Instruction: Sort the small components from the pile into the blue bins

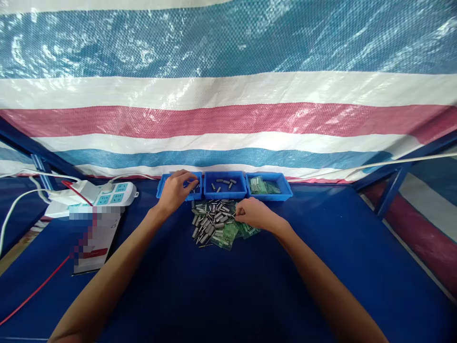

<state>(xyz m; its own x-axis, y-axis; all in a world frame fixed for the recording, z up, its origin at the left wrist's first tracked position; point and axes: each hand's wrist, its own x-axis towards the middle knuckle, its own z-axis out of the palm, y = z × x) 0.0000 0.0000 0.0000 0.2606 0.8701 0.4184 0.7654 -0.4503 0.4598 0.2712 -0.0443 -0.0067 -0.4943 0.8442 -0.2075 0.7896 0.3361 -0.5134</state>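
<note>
A striped plastic sheet (pixel 228 119) hangs across the far side, behind my blue table (pixel 228 295). On the left, a white power strip (pixel 117 194) lies just beyond a flat, partly blurred item (pixel 96 252). In the middle, a heap of metal parts (pixel 207 226) lies on the tabletop, just on the near side of three blue bins: left bin (pixel 160 188), middle bin (pixel 235 190) and right bin (pixel 285 190). My left hand (pixel 174 190) is over the left bin, thumb and forefinger curved toward each other; I cannot tell whether they pinch anything. My right hand (pixel 255 213) curls at the heap's right edge, its grip hidden from me. Green packets (pixel 230 232) lie among the parts and in the right bin; small cylinders (pixel 224 181) lie in the middle one.
</note>
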